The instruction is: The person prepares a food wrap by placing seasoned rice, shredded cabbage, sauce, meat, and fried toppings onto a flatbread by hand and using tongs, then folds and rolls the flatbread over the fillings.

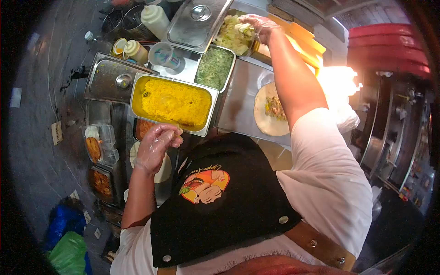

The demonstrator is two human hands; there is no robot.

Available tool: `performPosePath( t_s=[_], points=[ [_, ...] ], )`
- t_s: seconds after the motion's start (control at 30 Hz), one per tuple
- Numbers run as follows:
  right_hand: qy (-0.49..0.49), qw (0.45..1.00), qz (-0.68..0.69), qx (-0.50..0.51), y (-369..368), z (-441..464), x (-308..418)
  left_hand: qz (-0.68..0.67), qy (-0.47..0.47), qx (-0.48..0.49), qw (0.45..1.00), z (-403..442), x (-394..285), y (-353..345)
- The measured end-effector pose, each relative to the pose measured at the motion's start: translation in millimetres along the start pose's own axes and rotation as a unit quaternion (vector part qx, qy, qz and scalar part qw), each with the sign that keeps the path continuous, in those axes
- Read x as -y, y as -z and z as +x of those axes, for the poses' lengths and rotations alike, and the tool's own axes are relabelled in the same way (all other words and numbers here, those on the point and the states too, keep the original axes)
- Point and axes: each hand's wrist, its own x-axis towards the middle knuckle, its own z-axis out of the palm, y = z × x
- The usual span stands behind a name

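Observation:
My right hand (263,27), in a clear plastic glove, is over a container of chopped lettuce (233,39), its fingers closed on some of the lettuce. My left hand (153,147), also gloved, is curled near the front rim of a steel pan (211,117) of yellow rice (174,103); what it holds, if anything, is hidden. Under my right forearm lies a round flatbread (264,120) on a metal surface, with a chopped filling (274,109) along its middle. Shredded greens (214,67) fill a pan beside the rice.
Steel lids (195,23) lie behind and left of the rice. A clear plastic cup (164,55) and squeeze bottles (155,20) stand at the back. An opened clear food box (101,144) is on the left. A bright lamp (337,87) glares on the right.

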Motion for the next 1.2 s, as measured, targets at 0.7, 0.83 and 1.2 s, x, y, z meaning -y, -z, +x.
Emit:
performPosePath(
  t_s=[0.7,0.83,1.2],
  points=[
    [-0.098,0.903,0.413,-0.06,40,-325,-168,0.512,-0.164,0.132,0.833,184,81,-308],
    [-0.094,0.912,0.391,-0.078,48,-334,-172,0.457,-0.103,0.167,0.867,180,79,-335],
    [-0.109,0.913,0.376,-0.115,67,-348,-167,0.481,-0.102,0.127,0.862,194,92,-353]
  ],
)
